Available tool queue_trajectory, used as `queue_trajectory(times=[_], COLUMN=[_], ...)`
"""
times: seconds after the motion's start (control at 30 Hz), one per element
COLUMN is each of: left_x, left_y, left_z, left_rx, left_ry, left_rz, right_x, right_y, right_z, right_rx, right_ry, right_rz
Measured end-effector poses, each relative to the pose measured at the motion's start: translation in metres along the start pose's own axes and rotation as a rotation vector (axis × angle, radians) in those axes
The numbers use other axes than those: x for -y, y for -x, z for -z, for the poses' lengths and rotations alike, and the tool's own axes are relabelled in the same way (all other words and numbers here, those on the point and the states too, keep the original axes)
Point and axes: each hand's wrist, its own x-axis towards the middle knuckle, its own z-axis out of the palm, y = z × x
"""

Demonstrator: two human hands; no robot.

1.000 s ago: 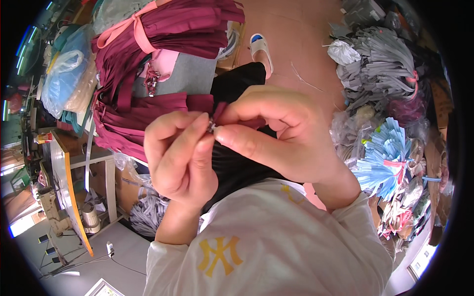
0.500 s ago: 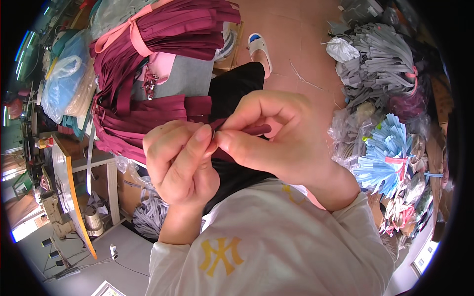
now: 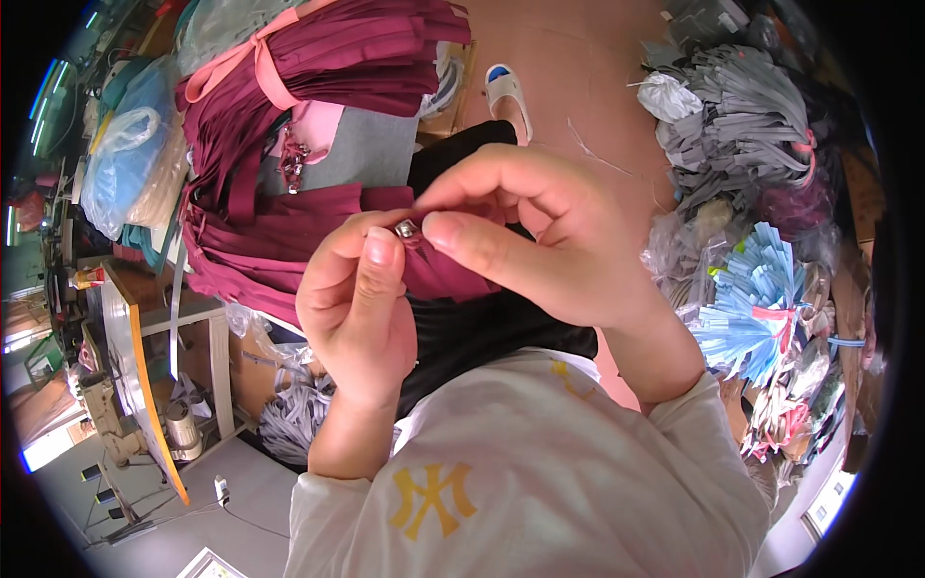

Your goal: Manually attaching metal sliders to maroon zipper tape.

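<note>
Between my two hands, over my lap, is a small silver metal fitting (image 3: pixel 406 230), too small to tell its exact kind, set against a maroon fabric strip (image 3: pixel 448 272). The thumb and forefinger of my left hand (image 3: pixel 358 303) pinch at the left side of the fitting. On its right side, the thumb and forefinger of my right hand (image 3: pixel 540 241) close on the strip, and the other fingers curl. Just beyond, many maroon strips (image 3: pixel 279 236) lie fanned over a grey surface (image 3: pixel 371 149). A small heap of silver-and-maroon pieces (image 3: pixel 293 166) sits there too.
Farther back lies a maroon bundle tied with a pink band (image 3: pixel 275 72). Grey strips (image 3: pixel 742 106) and light blue strips (image 3: pixel 747 308) are piled at the right among plastic bags. A wood-edged table (image 3: pixel 145 376) stands at the left, and a slippered foot (image 3: pixel 505 96) rests on the floor ahead.
My hands have lifted slightly and turned, and the silver fitting now shows between the fingertips. My left thumb has swung more upright. More of the maroon strip shows below the hands.
</note>
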Motion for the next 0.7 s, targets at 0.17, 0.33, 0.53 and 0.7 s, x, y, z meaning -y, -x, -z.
queue_trajectory(times=[0.17, 0.33, 0.53, 0.7], left_x=[-0.002, -0.001, -0.006, -0.013], left_y=[-0.003, -0.005, -0.008, -0.006], left_z=[-0.005, -0.011, -0.009, -0.005], left_rx=[0.046, 0.088, 0.171, -0.044], left_ry=[-0.073, -0.207, -0.379, -0.103], left_rz=[-0.016, -0.097, -0.106, 0.159], right_x=[0.000, 0.000, -0.004, -0.009], right_y=[0.000, -0.001, 0.002, -0.001], right_z=[0.002, -0.001, -0.002, -0.004], right_rx=[-0.015, -0.062, -0.095, -0.203], right_ry=[0.040, 0.059, -0.103, -0.090], right_rz=[0.016, 0.115, -0.103, -0.005])
